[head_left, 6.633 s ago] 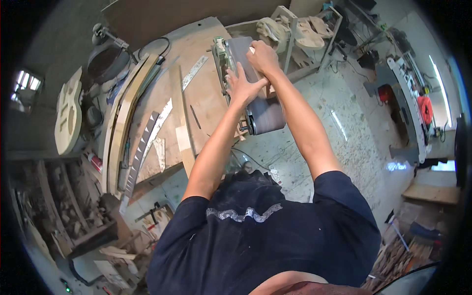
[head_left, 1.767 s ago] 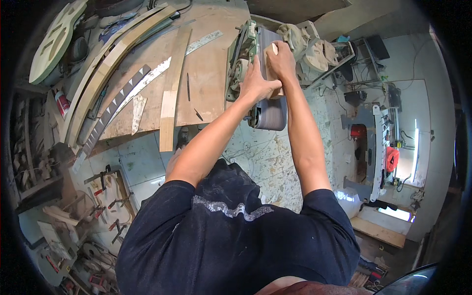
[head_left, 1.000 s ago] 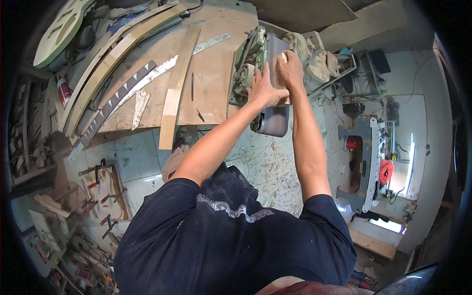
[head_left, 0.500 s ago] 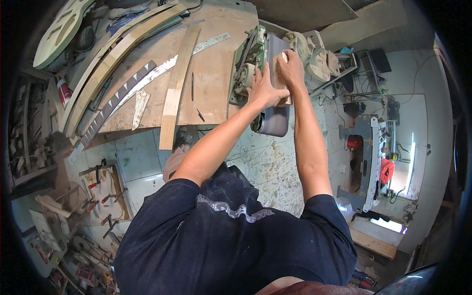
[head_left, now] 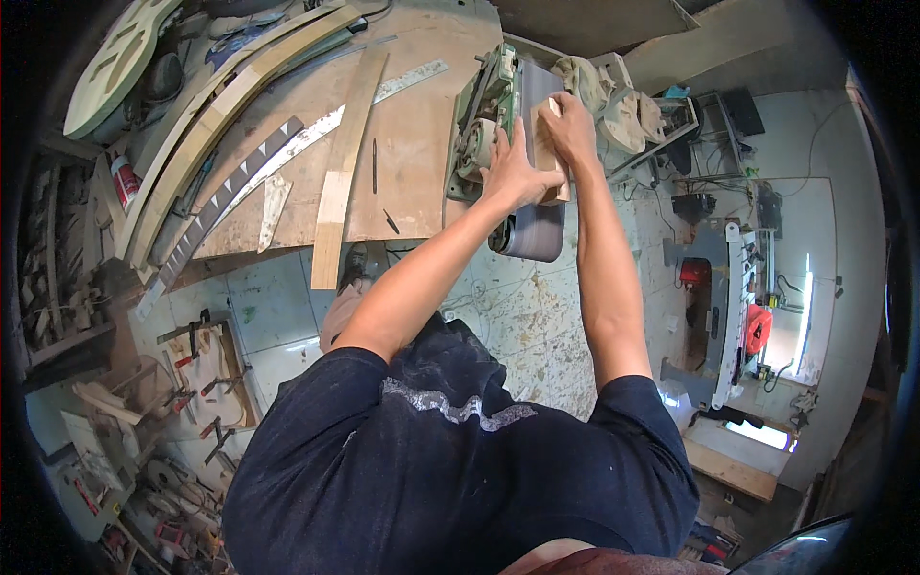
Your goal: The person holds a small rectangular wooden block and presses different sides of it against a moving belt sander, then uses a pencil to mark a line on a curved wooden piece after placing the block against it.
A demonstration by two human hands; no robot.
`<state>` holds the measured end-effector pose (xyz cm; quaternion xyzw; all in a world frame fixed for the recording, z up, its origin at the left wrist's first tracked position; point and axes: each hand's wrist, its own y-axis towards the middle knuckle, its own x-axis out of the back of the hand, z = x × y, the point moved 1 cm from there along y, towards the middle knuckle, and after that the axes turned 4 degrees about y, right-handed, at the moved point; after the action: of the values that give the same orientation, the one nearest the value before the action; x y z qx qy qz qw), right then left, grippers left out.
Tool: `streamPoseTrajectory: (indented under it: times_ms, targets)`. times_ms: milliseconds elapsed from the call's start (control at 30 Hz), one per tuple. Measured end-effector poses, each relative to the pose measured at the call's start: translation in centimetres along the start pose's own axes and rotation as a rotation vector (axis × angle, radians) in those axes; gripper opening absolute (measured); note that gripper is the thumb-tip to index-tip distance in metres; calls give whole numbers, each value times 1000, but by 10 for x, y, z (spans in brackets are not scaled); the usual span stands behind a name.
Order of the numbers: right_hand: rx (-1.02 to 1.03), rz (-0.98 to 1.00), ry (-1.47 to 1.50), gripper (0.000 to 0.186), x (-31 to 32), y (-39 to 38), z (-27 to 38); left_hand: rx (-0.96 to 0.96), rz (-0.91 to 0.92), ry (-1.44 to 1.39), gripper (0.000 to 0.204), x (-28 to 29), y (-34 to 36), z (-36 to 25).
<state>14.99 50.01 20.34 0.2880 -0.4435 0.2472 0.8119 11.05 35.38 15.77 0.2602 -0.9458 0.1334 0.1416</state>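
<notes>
A light wooden block (head_left: 547, 161) lies lengthwise on the grey abrasive belt (head_left: 539, 235) of a green belt sander (head_left: 471, 144). My left hand (head_left: 515, 175) straddles the block's near end, thumb across it and index finger along its left side; the other fingers point toward the machine. Curled over the far right part of the block is my right hand (head_left: 569, 132), its fingertips on the upper edge. The block's underside is hidden, and my hands cover part of its top.
Left of the sander, a plywood bench (head_left: 422, 125) carries a long wooden strip (head_left: 347, 163), a dark inlaid fretboard (head_left: 244, 177), a metal ruler (head_left: 412, 80) and curved wooden strips (head_left: 235, 96). A dust bag (head_left: 628, 125) stands right of the sander. Clamps (head_left: 206, 383) lie lower left.
The view has shifted slightly. Both hands keep their grip on the wooden block, which stays at about the same place on the belt.
</notes>
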Motion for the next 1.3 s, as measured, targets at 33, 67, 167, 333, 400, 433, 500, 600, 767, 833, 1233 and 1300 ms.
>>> streamPoseTrajectory:
  times_ms: [33, 67, 167, 333, 400, 433, 500, 600, 767, 833, 1233, 1300]
  targets:
    - [13, 4, -11, 41, 0, 0, 0, 4, 5, 10, 133, 0, -1, 0]
    - [13, 2, -10, 41, 1, 0, 0, 8, 9, 21, 133, 0, -1, -1]
    - [4, 27, -19, 41, 3, -1, 2, 15, 26, 20, 133, -1, -1, 0]
    - [32, 4, -18, 40, 1, -2, 2, 8, 39, -103, 133, -4, 0, 7]
    - [30, 11, -9, 41, 1, -3, 3, 10, 39, -105, 133, -4, -1, 7]
    - [29, 19, -2, 42, 1, -3, 3, 2, 28, -55, 132, -4, -1, 7]
    - [30, 23, -22, 42, 2, -4, 1, -8, 19, -3, 132, -3, -4, 5]
    - [41, 20, -45, 43, 1, -4, 0, 0, 26, -19, 132, -2, -4, 6]
    - [58, 5, -41, 44, 1, -5, 2, 24, 56, -94, 134, -3, -4, 7]
    - [46, 19, -42, 43, 2, -7, 2, 17, 48, -54, 133, -2, -6, 6]
    - [54, 11, -38, 45, 9, -17, 5, -7, 45, -11, 132, -3, -9, 5]
    - [53, 13, -35, 45, 9, -15, 7, -11, 41, -11, 132, -5, -6, 10]
